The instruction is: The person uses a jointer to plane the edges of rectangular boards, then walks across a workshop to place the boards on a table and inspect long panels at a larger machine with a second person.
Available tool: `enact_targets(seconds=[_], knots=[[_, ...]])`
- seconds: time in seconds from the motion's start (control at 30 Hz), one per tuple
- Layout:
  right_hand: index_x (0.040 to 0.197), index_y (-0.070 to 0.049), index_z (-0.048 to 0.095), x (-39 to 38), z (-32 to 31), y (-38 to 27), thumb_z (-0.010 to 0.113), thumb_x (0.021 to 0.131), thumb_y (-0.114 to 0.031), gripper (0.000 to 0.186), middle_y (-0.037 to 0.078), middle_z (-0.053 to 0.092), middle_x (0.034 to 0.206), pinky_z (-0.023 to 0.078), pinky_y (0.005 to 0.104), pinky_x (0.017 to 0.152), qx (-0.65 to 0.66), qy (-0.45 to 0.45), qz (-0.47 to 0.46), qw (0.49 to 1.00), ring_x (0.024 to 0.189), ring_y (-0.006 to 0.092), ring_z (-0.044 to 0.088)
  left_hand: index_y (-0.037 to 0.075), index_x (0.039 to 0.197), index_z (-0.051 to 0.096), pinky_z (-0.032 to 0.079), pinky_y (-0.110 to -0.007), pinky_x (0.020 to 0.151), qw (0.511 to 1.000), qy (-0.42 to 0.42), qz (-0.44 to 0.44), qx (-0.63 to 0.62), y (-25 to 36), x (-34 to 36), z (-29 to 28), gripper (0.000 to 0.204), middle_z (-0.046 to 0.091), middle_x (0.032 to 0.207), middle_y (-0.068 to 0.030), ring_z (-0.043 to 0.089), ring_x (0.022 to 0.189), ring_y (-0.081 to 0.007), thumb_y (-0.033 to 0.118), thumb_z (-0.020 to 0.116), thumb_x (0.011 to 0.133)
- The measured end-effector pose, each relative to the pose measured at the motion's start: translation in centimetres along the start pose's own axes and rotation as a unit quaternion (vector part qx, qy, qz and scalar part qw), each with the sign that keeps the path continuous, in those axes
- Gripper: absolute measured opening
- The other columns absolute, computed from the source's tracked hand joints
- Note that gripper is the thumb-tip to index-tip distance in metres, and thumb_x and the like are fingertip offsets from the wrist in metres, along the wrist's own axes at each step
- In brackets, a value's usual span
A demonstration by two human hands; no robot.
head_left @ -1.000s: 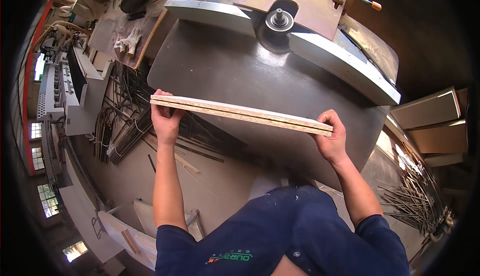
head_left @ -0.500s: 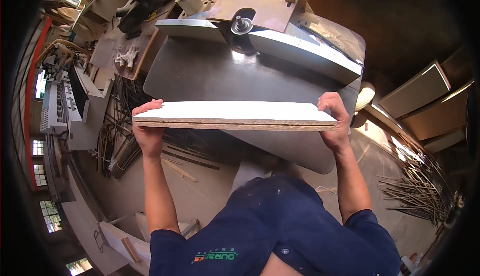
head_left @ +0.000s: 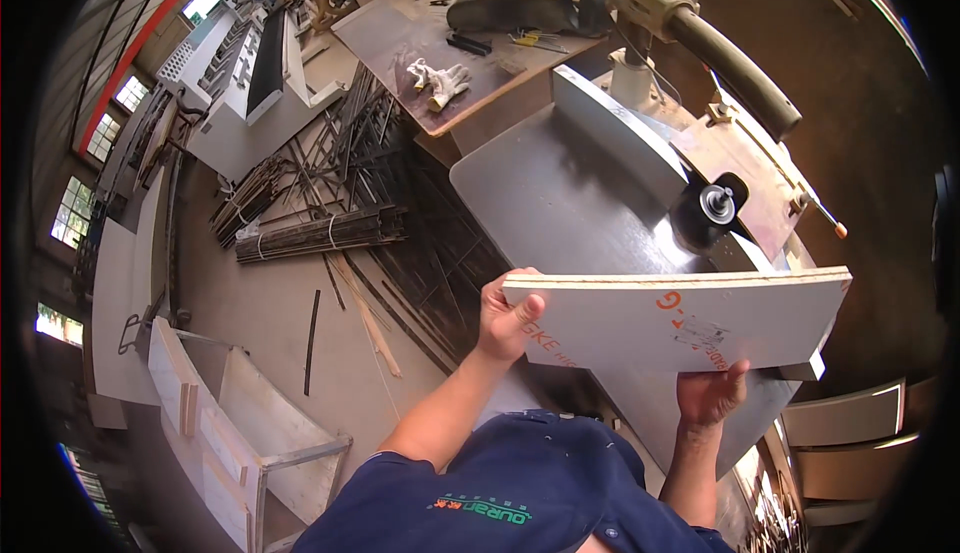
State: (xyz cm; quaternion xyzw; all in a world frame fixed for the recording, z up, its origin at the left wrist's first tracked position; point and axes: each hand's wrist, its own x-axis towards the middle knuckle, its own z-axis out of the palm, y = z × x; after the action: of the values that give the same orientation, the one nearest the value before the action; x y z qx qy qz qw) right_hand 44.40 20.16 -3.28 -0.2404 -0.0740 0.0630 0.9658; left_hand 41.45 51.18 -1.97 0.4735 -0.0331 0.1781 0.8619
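A white-faced board [head_left: 610,328] with a raw chipboard edge is raised before me; its broad face, marked with orange print, is turned toward me. A line along its edge looks like a seam between two stacked panels. My left hand [head_left: 508,318] grips the left end, thumb on the face. At the lower edge near the right end, my right hand [head_left: 710,398] holds the board from below, its fingers partly hidden behind it. Beyond lies a machine's grey metal table [head_left: 560,193], with a round cutter spindle [head_left: 717,203] between white fence pieces [head_left: 620,133].
Work gloves [head_left: 440,83] lie on a side bench [head_left: 385,28] at the back. Bundled dark strips [head_left: 320,233] and loose sticks cover floor left of the machine. A wooden frame cart [head_left: 290,403] stands lower left; panels [head_left: 840,418] lean at the right.
My view has swung left, so the machine appears farther right. The board has tipped up from nearly flat to show its printed face, and my right hand has shifted from its right end to underneath.
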Motion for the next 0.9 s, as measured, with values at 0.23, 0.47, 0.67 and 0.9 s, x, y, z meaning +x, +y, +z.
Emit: enact_targets(seconds=[0.23, 0.47, 0.67, 0.9], knots=[[0.144, -0.012, 0.055, 6.5, 0.1, 4.8, 0.068, 0.095, -0.037, 0.057, 0.007, 0.061, 0.142, 0.036, 0.0498, 0.115, -0.166, 0.096, -0.094, 0.977, 0.131, 0.0282, 0.054, 0.0, 0.093, 0.07, 0.047, -0.024, 0.068, 0.977, -0.007, -0.086, 0.193, -0.6, 21.3, -19.8, 0.037, 0.068, 0.084, -0.004, 0.06, 0.076, -0.0097, 0.037, 0.069, 0.099], [0.149, -0.005, 0.047, 4.9, 5.8, 4.8, 0.067, 0.095, -0.043, 0.069, 0.011, 0.056, 0.145, 0.036, 0.0477, 0.115, -0.334, 0.152, -0.103, 0.925, 0.131, 0.029, 0.053, -0.001, 0.1, 0.076, 0.055, -0.044, 0.089, 0.796, 0.161, -0.1, 0.575, -6.7, 58.4, -37.7, 0.049, 0.076, 0.101, -0.0212, 0.073, 0.098, -0.0342, 0.047, 0.071, 0.089], [0.129, -0.001, 0.06, 1.9, 9.7, 7.1, 0.058, 0.097, -0.024, 0.04, 0.015, 0.065, 0.127, 0.048, 0.0463, 0.101, -0.41, 0.369, -0.189, 0.812, 0.116, 0.0273, 0.061, 0.001, 0.118, 0.073, 0.052, -0.049, 0.1, 0.679, 0.228, -0.166, 0.678, -11.3, 70.0, -39.7, 0.062, 0.07, 0.123, -0.0234, 0.066, 0.118, -0.04, 0.055, 0.067, 0.088], [0.143, -0.004, 0.051, 2.8, 9.5, 10.4, 0.059, 0.099, -0.032, 0.052, 0.012, 0.059, 0.139, 0.043, 0.0481, 0.109, -0.431, 0.35, -0.154, 0.817, 0.124, 0.0278, 0.058, 0.001, 0.118, 0.072, 0.058, -0.043, 0.09, 0.655, 0.205, -0.221, 0.693, -11.3, 73.5, -40.1, 0.052, 0.072, 0.122, -0.0201, 0.072, 0.108, -0.0316, 0.038, 0.068, 0.082]])
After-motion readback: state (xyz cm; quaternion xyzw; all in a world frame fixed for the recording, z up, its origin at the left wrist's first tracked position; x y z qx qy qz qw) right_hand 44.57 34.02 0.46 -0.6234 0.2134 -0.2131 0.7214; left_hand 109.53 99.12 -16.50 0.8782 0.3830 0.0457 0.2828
